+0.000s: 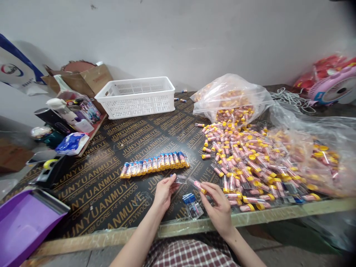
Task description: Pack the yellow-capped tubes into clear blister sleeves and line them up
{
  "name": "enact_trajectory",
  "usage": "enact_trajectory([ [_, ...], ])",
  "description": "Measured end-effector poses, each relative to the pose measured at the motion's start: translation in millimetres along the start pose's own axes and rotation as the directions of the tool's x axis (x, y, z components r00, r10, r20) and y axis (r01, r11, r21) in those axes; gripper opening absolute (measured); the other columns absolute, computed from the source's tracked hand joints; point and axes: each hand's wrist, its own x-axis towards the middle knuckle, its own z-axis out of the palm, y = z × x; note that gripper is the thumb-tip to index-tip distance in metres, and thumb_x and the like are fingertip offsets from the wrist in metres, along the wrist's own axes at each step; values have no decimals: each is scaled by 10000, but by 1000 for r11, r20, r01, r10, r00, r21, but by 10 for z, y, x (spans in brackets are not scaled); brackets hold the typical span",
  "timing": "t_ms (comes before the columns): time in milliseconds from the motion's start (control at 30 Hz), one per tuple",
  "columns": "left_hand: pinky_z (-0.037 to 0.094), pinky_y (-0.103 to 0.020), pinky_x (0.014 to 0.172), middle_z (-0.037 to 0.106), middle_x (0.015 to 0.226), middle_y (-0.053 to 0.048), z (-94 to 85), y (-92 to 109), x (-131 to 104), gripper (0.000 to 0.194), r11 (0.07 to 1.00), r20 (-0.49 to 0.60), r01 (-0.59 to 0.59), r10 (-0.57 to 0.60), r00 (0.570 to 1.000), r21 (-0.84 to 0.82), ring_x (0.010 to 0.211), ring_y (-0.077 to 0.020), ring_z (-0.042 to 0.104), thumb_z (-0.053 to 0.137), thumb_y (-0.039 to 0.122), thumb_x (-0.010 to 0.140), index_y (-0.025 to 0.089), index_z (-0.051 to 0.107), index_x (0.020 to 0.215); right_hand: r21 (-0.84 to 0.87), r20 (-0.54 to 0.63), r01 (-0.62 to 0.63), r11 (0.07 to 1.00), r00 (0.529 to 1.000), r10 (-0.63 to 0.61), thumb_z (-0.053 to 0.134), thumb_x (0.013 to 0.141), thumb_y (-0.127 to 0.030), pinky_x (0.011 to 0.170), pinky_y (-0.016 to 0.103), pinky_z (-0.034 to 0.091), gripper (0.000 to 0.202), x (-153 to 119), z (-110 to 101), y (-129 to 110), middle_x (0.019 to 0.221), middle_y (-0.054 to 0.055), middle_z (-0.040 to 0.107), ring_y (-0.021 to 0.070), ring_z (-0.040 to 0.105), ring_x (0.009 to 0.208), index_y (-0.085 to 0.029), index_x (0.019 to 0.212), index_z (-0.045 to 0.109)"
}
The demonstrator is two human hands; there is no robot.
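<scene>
My right hand [218, 204] grips a clear tube [197, 185] with pink contents and a yellow cap, held tilted over the table near the front edge. Beside it, my left hand [167, 189] pinches a small clear wrapper [180, 179] with some dark blue on it. Below and between the hands lies a stack of blue and clear wrappers [192, 205]. Behind my left hand stretches a row of blue-labelled tubes [155, 163] with yellow ends. To the right spreads a large pile of pink tubes with yellow caps [244, 155].
A white plastic basket [139, 105] stands at the back, with a clear bag of tubes [233, 100] to its right. A purple dustpan [25, 226], bottles [59, 115] and a box [96, 79] are left. A pink fan [333, 89] stands at far right.
</scene>
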Motion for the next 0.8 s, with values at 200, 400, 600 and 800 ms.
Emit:
enact_trajectory([
  [200, 496, -207, 579, 662, 673, -32, 58, -21, -83, 344, 998, 84, -44, 40, 996, 45, 578, -99, 600, 795, 382, 556, 107, 635, 687, 59, 140, -45, 997, 990, 36, 521, 849, -150, 890, 381, 485, 330, -74, 52, 30, 1079, 63, 602, 214, 580, 1014, -290, 1137, 601],
  [400, 514, -236, 606, 668, 737, -26, 104, 16, -160, 393, 997, 184, -72, 63, 981, 40, 616, -113, 614, 816, 278, 552, 138, 604, 852, 167, 278, -94, 981, 959, 45, 418, 866, -100, 872, 342, 496, 404, -111, 92, 78, 1106, 53, 571, 186, 572, 1023, -302, 1188, 553],
  [600, 499, -245, 621, 659, 714, -65, 157, 51, -314, 356, 976, 366, -18, -64, 929, 217, 606, -117, 597, 784, 341, 591, 75, 663, 794, 130, 266, -64, 989, 964, 28, 515, 722, -67, 861, 369, 503, 684, -53, 82, 123, 1240, 83, 439, 205, 549, 1019, -292, 1347, 351],
  [800, 465, -232, 563, 639, 662, -53, 212, -9, -422, 402, 955, 383, 28, -144, 913, 294, 547, -107, 555, 782, 404, 564, 79, 680, 777, 239, 396, -75, 968, 918, -27, 495, 641, -53, 1010, 439, 397, 844, 1, 27, 107, 1454, 89, 254, 261, 387, 1264, -261, 1405, 201],
])
